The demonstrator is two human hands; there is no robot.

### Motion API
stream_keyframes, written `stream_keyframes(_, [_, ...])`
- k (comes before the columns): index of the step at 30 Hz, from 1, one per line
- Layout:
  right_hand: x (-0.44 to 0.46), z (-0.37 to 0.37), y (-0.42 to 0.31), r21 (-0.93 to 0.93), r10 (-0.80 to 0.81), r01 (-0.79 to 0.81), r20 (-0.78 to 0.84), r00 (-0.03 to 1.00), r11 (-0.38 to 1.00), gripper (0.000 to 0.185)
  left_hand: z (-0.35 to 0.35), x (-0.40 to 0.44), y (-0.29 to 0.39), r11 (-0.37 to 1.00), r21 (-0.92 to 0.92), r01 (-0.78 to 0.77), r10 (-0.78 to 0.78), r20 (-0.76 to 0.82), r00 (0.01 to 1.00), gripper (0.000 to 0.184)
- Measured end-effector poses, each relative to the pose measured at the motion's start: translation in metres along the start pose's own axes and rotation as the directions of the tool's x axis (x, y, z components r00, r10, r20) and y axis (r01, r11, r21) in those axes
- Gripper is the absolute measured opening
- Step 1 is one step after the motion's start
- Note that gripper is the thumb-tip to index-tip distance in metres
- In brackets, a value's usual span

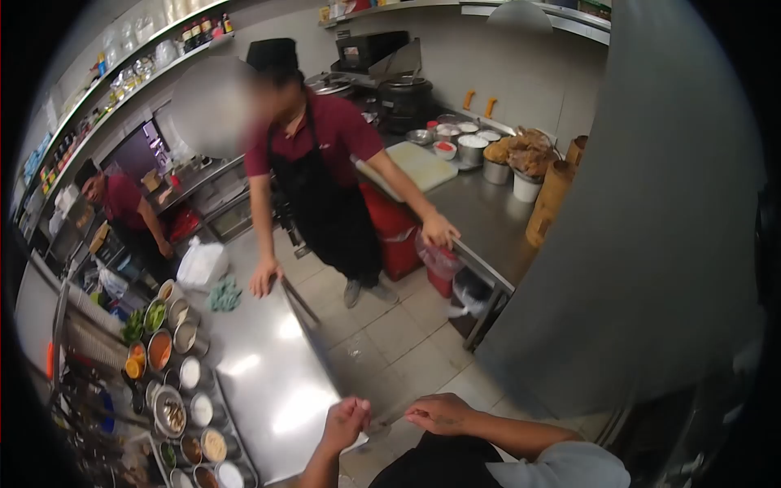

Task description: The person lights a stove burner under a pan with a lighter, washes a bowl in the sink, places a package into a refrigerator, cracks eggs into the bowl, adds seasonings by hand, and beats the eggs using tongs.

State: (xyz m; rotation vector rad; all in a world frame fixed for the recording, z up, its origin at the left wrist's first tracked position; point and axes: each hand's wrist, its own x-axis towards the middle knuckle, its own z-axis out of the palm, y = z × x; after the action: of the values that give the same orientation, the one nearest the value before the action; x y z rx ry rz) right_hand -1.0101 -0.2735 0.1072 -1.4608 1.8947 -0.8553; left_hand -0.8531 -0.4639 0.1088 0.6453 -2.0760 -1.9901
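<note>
My left hand [348,421] is closed, with curled fingers, beside the near corner of the steel worktable [289,370]. My right hand [439,413] is closed too, its fingertips pressed together and pointing at the left hand. A small gap separates the two hands, in front of my dark apron [435,465]. Anything inside the fingers is hidden or too small to make out. Left of the worktable's bare top stand several metal containers of ingredients, among them a bowl of sliced pieces [169,413] and a pot of orange sauce [160,348].
A co-worker in a black apron [321,195] leans on both counters across the aisle; another person [130,211] stands far left. A green cloth [224,295] and white bag [202,264] lie on the worktable. A grey panel [651,244] stands at right.
</note>
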Motion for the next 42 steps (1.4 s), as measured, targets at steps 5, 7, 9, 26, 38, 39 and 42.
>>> stream_keyframes(5, [-0.005,-0.101,0.091,0.12,0.328,-0.312,-0.146,0.933,0.942,0.025,0.061,0.173,0.06,0.994,0.025,-0.109,0.106,0.094,0.99,0.029])
stream_keyframes(7, [0.002,-0.118,0.132,0.189,0.406,-0.382,-0.114,0.907,0.905,0.026,0.083,0.207,0.071,0.995,0.007,-0.1,0.098,0.126,0.987,0.027])
stream_keyframes(9, [0.018,-0.133,0.162,0.228,0.402,-0.353,-0.226,0.887,0.907,0.027,0.102,0.233,0.077,0.996,-0.083,-0.019,0.036,0.211,0.977,0.024])
stream_keyframes(26, [0.308,-0.301,0.254,0.275,0.484,-0.402,-0.581,0.654,0.873,0.024,-0.013,0.42,-0.002,0.955,0.007,0.297,-0.289,0.248,0.925,0.021])
stream_keyframes(38, [0.595,-0.496,0.429,-0.044,0.094,-0.184,-0.729,0.678,0.982,0.011,-0.024,0.589,0.011,0.901,0.089,0.425,-0.434,0.176,0.884,0.021])
stream_keyframes(39, [0.626,-0.514,0.457,-0.109,0.041,-0.182,-0.743,0.669,0.977,0.01,-0.023,0.6,0.008,0.875,0.109,0.472,-0.484,0.159,0.86,0.021])
stream_keyframes(42, [0.697,-0.573,0.503,-0.142,0.052,-0.27,-0.795,0.605,0.952,0.015,-0.014,0.631,0.019,0.86,0.209,0.466,-0.494,0.112,0.862,0.023])
